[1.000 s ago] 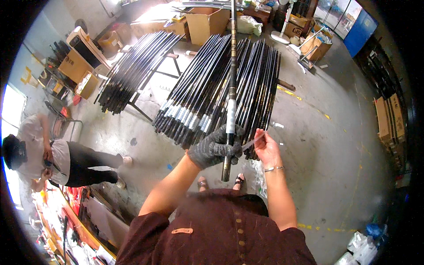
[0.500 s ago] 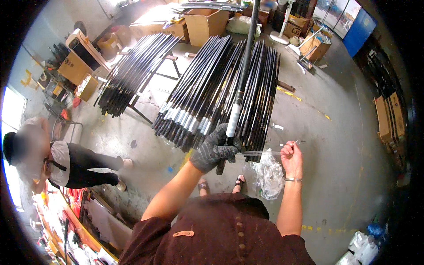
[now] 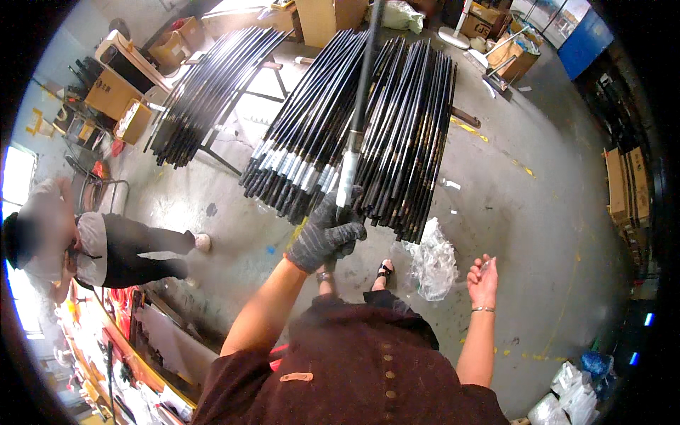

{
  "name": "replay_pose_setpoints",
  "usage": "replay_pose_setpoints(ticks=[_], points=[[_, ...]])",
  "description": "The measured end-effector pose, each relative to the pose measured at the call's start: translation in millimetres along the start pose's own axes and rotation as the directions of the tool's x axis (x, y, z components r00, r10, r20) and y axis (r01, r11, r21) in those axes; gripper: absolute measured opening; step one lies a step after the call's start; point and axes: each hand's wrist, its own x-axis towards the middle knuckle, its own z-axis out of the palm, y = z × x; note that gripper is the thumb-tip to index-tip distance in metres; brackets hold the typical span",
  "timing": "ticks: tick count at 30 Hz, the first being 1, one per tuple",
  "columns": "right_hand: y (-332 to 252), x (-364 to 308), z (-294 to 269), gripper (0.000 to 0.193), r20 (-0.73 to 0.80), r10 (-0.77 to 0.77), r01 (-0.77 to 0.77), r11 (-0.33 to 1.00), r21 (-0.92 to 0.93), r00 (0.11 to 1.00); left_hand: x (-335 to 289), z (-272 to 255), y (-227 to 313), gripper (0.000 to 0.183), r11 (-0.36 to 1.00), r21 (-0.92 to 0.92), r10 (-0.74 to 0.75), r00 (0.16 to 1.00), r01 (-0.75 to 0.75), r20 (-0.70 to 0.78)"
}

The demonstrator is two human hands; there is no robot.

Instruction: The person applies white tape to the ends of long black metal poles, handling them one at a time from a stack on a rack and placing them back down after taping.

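My left hand (image 3: 326, 234), in a dark grey knitted glove, is closed around the lower end of a long black rod (image 3: 365, 92). A white sleeve-like band (image 3: 347, 177) wraps the rod just above the glove. The rod tilts up and away over a broad rack of similar black rods (image 3: 407, 134). My right hand (image 3: 483, 282), bare with a bracelet at the wrist, is off to the right, its fingers curled. A crumpled bit of clear plastic (image 3: 486, 265) shows between those fingers, too small to make out fully.
Another bundle of black rods (image 3: 219, 92) rests on a stand at the left. Crumpled clear plastic (image 3: 433, 262) lies on the floor by my feet. A person (image 3: 106, 248) stands at the left beside a cluttered bench. Cardboard boxes (image 3: 329, 21) stand at the back.
The clear strip stretched between the rod and my right hand no longer spans them. My right hand has moved right and lower; my left hand and rod have shifted slightly left.
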Motion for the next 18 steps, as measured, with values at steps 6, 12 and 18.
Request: replay_pose_setpoints(ticks=[6,12,18], points=[[53.4,-52.6,93.3,0.032,0.397,0.107,0.132,0.839,-0.528,0.911,-9.5,-0.9,-32.0,0.047,0.984,-0.164,-0.059,0.996,0.069,0.066],[118.2,-103.5,195.8,0.024,0.678,0.153,0.533,0.505,-0.679,0.719,-14.9,-0.1,-50.9,0.045,0.989,0.026,0.142,0.990,-0.143,0.027],[136.3,-124.2,233.5,0.011,0.779,0.103,0.737,0.271,-0.620,0.618,-22.9,-30.4,-48.7,0.066,0.931,0.071,0.351,0.931,-0.359,0.103]])
